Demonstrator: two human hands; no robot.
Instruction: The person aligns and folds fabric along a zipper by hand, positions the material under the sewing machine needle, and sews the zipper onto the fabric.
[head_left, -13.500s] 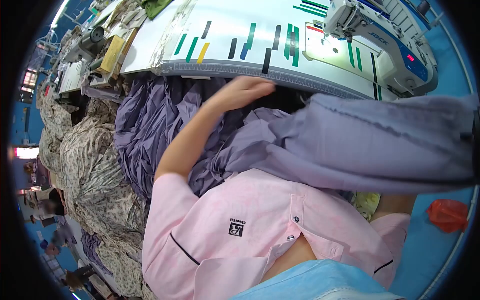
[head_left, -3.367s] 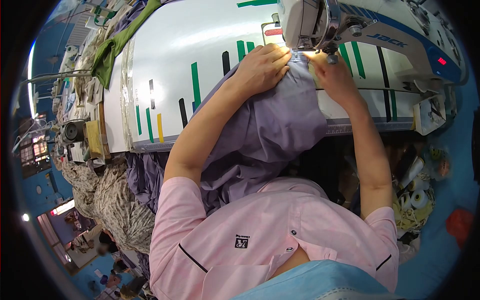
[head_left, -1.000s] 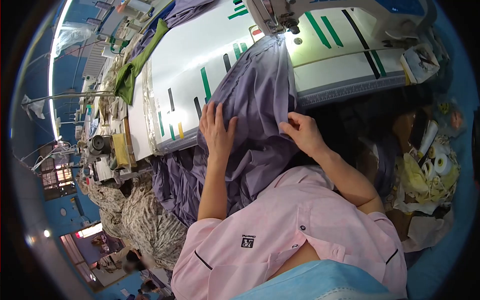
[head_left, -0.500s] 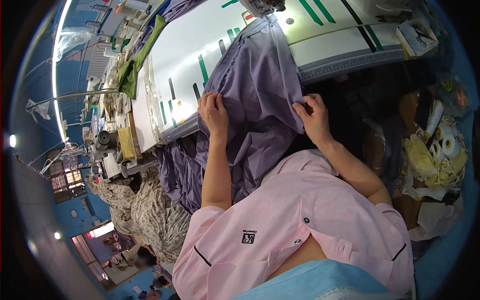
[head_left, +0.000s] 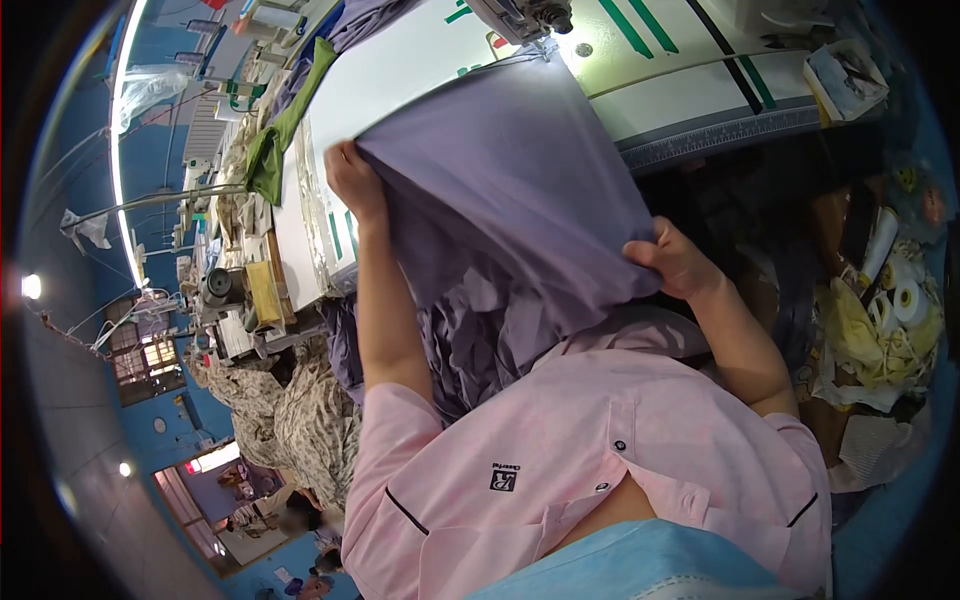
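A purple fabric piece (head_left: 510, 170) stretches from beneath the sewing machine head (head_left: 525, 18) toward my body. My left hand (head_left: 355, 183) grips its left edge above the white sewing table (head_left: 340, 110), fingers closed. At the lower right corner of the cloth, my right hand (head_left: 678, 258) pinches the edge between thumb and fingers, just off the table's front. The cloth is taut and smooth between both hands. More of it hangs bunched and wrinkled below, over my lap. The needle area is small and lit, so its contact with the cloth is hard to make out.
A ruler strip (head_left: 720, 135) runs along the table's front edge. A small box of tools (head_left: 845, 80) sits at the right corner. Thread cones (head_left: 905, 300) fill a bag at right. Patterned fabric (head_left: 310, 430) is heaped at left, near a green cloth (head_left: 290, 125).
My left hand has moved left and up, my right hand right and down. The purple fabric between them has spread from loose folds into a flat, taut sheet.
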